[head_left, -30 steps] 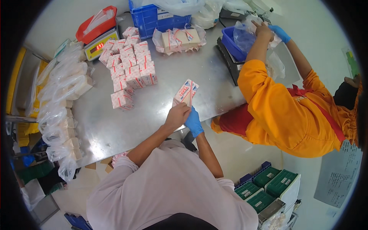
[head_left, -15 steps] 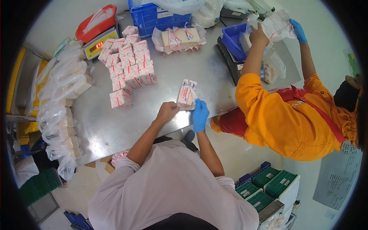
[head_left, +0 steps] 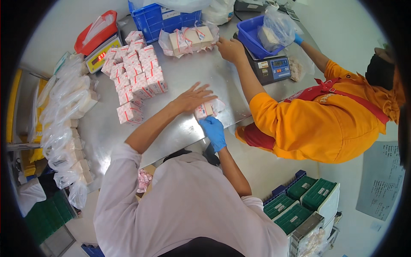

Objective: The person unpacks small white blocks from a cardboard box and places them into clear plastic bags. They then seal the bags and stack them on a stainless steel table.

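My bare left hand point(head_left: 192, 97) is spread open over the upper part of a small block point(head_left: 203, 112) with red-printed wrapping, partly peeled back, on the steel table. My right hand point(head_left: 212, 127), in a blue glove, grips the near end of that block. The wrapper flap sticks out to the right of it. To the upper left stand many wrapped blocks point(head_left: 141, 83) in rows and small stacks. Beyond them lies a pale slab point(head_left: 190, 39) on opened paper.
Bagged blocks point(head_left: 75, 111) line the table's left. A yellow scale point(head_left: 102, 60) with red tray, a blue crate point(head_left: 165, 23) and a black scale point(head_left: 269, 68) with blue basin stand behind. A co-worker point(head_left: 319, 120) in orange works at the right; green crates point(head_left: 299, 205) are below.
My left hand has let go of the block and moved up, fingers spreading over it. The block's wrapping has come partly open. The co-worker's left hand has moved leftward from the basin.
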Demonstrator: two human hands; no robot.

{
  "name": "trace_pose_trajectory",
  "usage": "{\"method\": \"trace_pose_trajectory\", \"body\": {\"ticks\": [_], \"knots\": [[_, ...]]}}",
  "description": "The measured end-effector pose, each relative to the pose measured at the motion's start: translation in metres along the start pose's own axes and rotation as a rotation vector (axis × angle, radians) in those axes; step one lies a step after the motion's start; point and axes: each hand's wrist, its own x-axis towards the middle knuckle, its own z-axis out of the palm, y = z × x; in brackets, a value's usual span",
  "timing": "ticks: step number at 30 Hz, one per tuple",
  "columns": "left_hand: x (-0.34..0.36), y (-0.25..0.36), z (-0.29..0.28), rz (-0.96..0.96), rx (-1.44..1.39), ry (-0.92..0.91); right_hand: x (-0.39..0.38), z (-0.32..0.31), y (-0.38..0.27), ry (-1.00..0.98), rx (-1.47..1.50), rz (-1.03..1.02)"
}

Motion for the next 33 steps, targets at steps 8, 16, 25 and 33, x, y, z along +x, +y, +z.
{"method": "trace_pose_trajectory", "body": {"ticks": [8, 16, 25, 33], "knots": [[0.008, 0.023, -0.014, -0.771, -0.070, -0.306, 0.001, -0.015, -0.012, 0.263, -0.514, -0.516], [-0.050, 0.093, 0.014, -0.939, -0.354, 0.377, 0.014, 0.007, -0.013, 0.197, 0.181, -0.133], [-0.057, 0.073, 0.018, -0.608, -0.124, 0.276, 0.037, 0.023, 0.000, 0.144, 0.213, -0.111], [-0.049, 0.086, -0.007, -1.215, -0.647, 0.241, 0.016, 0.034, -0.019, 0.320, 0.171, -0.314]]}}
